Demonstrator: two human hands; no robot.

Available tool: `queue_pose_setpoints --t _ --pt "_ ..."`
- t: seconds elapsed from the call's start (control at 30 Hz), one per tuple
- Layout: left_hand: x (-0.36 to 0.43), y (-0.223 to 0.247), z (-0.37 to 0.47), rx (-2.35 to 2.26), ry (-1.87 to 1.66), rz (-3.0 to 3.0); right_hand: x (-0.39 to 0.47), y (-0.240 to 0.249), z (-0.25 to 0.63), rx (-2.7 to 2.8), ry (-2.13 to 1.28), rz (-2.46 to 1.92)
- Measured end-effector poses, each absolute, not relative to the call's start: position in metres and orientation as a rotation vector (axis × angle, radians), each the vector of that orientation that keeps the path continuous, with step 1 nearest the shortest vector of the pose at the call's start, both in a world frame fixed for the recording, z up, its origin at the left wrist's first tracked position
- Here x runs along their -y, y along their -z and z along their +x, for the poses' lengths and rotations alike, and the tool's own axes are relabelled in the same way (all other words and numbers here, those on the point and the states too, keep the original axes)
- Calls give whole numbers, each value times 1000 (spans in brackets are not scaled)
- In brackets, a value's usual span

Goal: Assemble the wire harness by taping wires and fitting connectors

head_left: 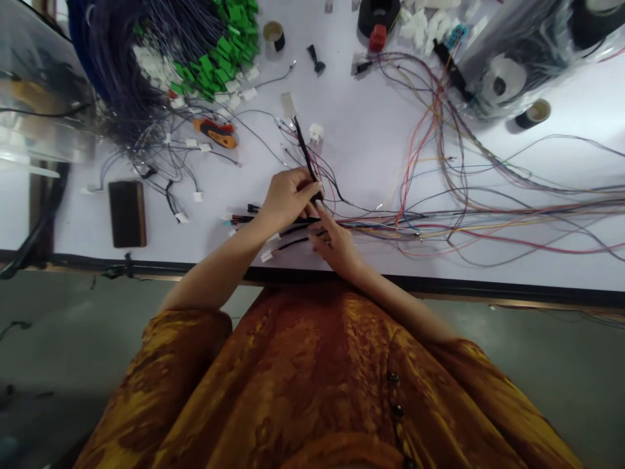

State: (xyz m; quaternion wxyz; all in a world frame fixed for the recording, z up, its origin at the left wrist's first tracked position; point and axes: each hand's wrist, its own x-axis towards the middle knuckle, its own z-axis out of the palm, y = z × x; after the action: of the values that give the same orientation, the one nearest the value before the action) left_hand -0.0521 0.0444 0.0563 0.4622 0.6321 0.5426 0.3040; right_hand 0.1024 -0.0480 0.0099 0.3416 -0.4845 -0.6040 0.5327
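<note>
My left hand (289, 197) pinches the lower end of a black-wrapped wire branch (303, 146), which slants up to a white connector (288, 105). Just below and to the right, my right hand (339, 246) has its fingertips near that same lower end, its index finger pointing up at it; the fingers are partly spread. Under both hands runs a bundle of coloured wires (381, 225), stretching to the right. Several black-wrapped branches come out on its left, one ending in a white connector (266, 256) near the table's front edge.
A dark rectangular case (127, 213) lies at the left. Behind it are an orange cutter (215, 133) and a pile of green connectors (215, 58). A black tape roll (378, 16) stands at the back; plastic-wrapped rolls (517, 58) and loose wires (439, 111) are at the right.
</note>
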Motion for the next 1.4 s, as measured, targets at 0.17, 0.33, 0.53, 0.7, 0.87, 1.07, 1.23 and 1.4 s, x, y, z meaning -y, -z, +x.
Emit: queue_pose_setpoints --t 0.17,0.33,0.53,0.7,0.87,1.07,1.23,1.4 --pt "-14 -60 -39 -1476 -709 1958 3 -45 127 1558 -1117 -1333" --pt "8 -51 -30 -1705 -335 2318 -61 -68 117 2000 -1058 -1310" --pt "15 -31 -31 -1641 -390 2432 -104 -67 72 2603 -877 -1560" --pt "18 -14 -36 -1490 -719 2459 -119 -71 70 2598 -944 -1436" --pt "11 -8 -41 -1441 -1131 1997 -98 -59 119 2084 -950 -1387" --pt "-11 -2 -40 -1320 -1141 1166 -33 -18 172 1987 -823 -1432" --pt "-21 -1 -41 -1266 -1069 1209 -26 -12 158 2214 -781 -1364" --pt "-18 -1 -41 -1362 -1105 1299 -28 -31 132 2399 -710 -1414"
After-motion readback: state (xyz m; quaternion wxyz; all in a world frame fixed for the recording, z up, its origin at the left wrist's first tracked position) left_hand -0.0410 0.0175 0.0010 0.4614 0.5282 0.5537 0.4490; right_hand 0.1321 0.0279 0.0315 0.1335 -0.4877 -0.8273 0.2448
